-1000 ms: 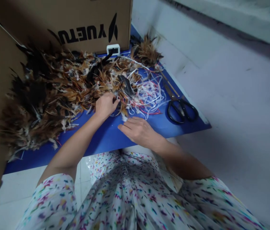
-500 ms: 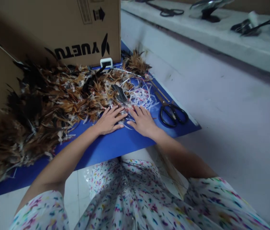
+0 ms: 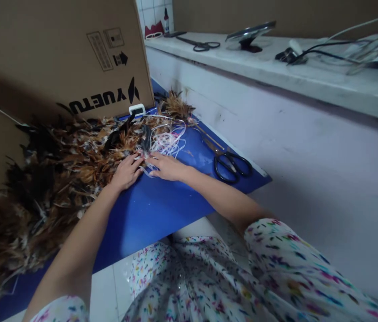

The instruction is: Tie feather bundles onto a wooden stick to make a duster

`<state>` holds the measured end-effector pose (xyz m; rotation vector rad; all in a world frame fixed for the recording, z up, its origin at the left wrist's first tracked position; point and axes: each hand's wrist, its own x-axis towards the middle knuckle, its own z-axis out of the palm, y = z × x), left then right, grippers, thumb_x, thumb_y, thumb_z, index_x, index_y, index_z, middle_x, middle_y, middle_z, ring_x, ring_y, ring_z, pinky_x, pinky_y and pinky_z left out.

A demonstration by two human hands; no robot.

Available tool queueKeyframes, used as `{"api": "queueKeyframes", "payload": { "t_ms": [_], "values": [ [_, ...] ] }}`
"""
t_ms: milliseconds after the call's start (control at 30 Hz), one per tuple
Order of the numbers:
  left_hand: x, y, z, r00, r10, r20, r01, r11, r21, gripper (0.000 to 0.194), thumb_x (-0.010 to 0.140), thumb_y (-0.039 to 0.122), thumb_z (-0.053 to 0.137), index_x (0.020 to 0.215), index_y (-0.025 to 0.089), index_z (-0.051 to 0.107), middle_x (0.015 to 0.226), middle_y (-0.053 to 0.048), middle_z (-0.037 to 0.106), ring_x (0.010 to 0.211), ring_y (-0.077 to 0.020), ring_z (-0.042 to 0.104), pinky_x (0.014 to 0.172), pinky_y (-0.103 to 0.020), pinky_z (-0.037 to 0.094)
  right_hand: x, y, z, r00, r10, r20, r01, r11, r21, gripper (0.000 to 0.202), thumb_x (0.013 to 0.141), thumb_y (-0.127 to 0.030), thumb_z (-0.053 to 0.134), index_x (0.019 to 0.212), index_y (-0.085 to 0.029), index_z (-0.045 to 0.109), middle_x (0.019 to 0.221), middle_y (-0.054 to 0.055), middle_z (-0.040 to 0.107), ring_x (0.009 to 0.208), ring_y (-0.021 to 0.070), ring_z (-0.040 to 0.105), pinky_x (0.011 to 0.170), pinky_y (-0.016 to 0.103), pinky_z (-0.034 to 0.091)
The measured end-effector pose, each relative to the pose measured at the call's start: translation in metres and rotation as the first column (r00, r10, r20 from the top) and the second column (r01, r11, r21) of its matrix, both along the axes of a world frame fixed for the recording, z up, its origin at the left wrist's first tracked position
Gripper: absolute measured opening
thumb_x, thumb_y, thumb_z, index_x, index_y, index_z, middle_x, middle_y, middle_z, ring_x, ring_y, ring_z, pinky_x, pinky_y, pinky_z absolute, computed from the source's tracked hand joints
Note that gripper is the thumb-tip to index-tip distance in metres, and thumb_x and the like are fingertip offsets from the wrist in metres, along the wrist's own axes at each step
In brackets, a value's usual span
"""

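Observation:
My left hand [image 3: 127, 173] lies on the near edge of a heap of brown feathers [image 3: 91, 166], its fingers stretched out. Beside it, my right hand [image 3: 166, 166] is spread low over the blue tabletop [image 3: 162, 203], fingertips at the near end of a dark grey feather [image 3: 146, 137]. Both hands touch the heap, and neither grips anything that I can see. White and pink strings [image 3: 169, 142] lie tangled just beyond my right hand. Black-handled scissors [image 3: 231, 165] rest on the table to the right, apart from my hands.
Behind the heap stands a large cardboard box [image 3: 108, 89], with a small white-framed device [image 3: 137, 110] before it. A feather bunch [image 3: 175, 105] sits at the far corner. Along the wall, a ledge [image 3: 262, 67] holds more scissors [image 3: 205, 46], a phone on a stand [image 3: 251, 33] and cables [image 3: 326, 49].
Both hands have slid left across the table, pushing the grey feather and strings closer against the heap. More blue surface shows on the right. The view has tilted up, revealing more of the ledge.

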<state>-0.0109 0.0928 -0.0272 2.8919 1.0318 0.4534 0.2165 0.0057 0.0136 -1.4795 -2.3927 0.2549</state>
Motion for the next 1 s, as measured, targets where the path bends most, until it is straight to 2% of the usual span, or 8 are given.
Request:
{"api": "queueKeyframes", "payload": {
  "t_ms": [100,200,300,367,433,533,700,1000],
  "values": [
    [0.0,-0.018,0.008,0.998,-0.007,0.069,0.006,1.0,0.011,0.051,0.098,0.042,0.049,0.142,0.018,0.054,0.152,-0.021,0.048,0.142,-0.0325,0.046,0.117,-0.056,0.04,0.03,0.001,0.018,0.988,0.023,-0.152,0.002,0.986,0.164,0.033,0.1,-0.027,0.051,0.128,-0.018,0.066,0.143,0.012,0.059,0.134,0.0225,0.055,0.114,0.038,0.044],
    [0.006,-0.048,0.018,0.993,-0.01,0.117,0.005,0.999,0.043,0.051,0.096,0.036,0.053,0.143,0.016,0.053,0.153,-0.021,0.046,0.144,-0.0336,0.045,0.118,-0.055,0.04,0.079,0.015,0.028,0.929,-0.301,-0.215,0.345,0.915,0.211,0.032,0.099,-0.018,0.046,0.119,-0.015,0.071,0.124,0.012,0.07,0.121,0.0232,0.062,0.109,0.039,0.046],
    [0.014,-0.079,0.024,0.984,-0.08,0.158,0.066,0.994,0.092,0.052,0.092,0.024,0.055,0.144,0.02,0.052,0.155,-0.018,0.045,0.147,-0.0328,0.041,0.12,-0.056,0.037,0.127,0.035,0.029,0.764,-0.639,-0.082,0.645,0.759,0.088,0.036,0.095,-0.015,0.048,0.122,-0.012,0.071,0.128,0.018,0.068,0.117,0.0284,0.064,0.101,0.04,0.049],
    [0.019,-0.095,0.024,0.976,-0.101,0.193,0.076,0.988,0.132,0.051,0.091,0.017,0.053,0.142,0.022,0.053,0.155,-0.017,0.045,0.148,-0.0323,0.041,0.12,-0.057,0.038,0.149,0.048,0.024,0.665,-0.745,0.05,0.747,0.665,-0.012,0.034,0.095,-0.02,0.052,0.122,-0.01,0.071,0.125,0.021,0.069,0.116,0.0299,0.065,0.096,0.037,0.05],
    [0.021,-0.105,0.019,0.972,-0.097,0.215,0.067,0.988,0.142,0.05,0.09,0.014,0.052,0.139,0.024,0.056,0.154,-0.016,0.047,0.147,-0.0318,0.042,0.119,-0.058,0.039,0.162,0.057,0.019,0.626,-0.765,0.148,0.78,0.617,-0.109,0.035,0.094,-0.022,0.055,0.123,-0.01,0.071,0.128,0.021,0.069,0.118,0.0301,0.064,0.095,0.035,0.048],
    [0.02,-0.107,0.008,0.964,-0.091,0.249,0.053,0.987,0.153,0.042,0.092,0.014,0.052,0.132,0.023,0.061,0.15,-0.017,0.052,0.144,-0.0316,0.046,0.117,-0.056,0.042,0.17,0.064,0.01,0.603,-0.778,0.174,0.797,0.584,-0.153,0.033,0.092,-0.02,0.059,0.119,-0.007,0.072,0.127,0.024,0.069,0.117,0.032,0.066,0.091,0.035,0.049],
    [0.014,-0.098,-0.007,0.946,-0.043,0.322,0.009,0.994,0.106,0.034,0.095,0.018,0.052,0.127,0.02,0.064,0.143,-0.018,0.056,0.138,-0.0307,0.053,0.113,-0.054,0.048,0.175,0.063,0.004,0.546,-0.828,0.127,0.837,0.533,-0.123,0.038,0.097,-0.016,0.048,0.129,-0.004,0.065,0.129,0.028,0.066,0.118,0.0313,0.065,0.093,0.035,0.047],
    [0.016,-0.099,-0.01,0.936,-0.03,0.349,-0.001,0.996,0.086,0.031,0.095,0.019,0.052,0.123,0.022,0.065,0.138,-0.016,0.058,0.132,-0.0295,0.057,0.11,-0.052,0.052,0.199,0.048,0.009,0.494,-0.868,-0.047,0.868,0.495,-0.033,0.037,0.1,-0.022,0.042,0.124,-0.008,0.067,0.123,0.021,0.07,0.107,0.0257,0.064,0.09,0.034,0.046]
  ]
}}
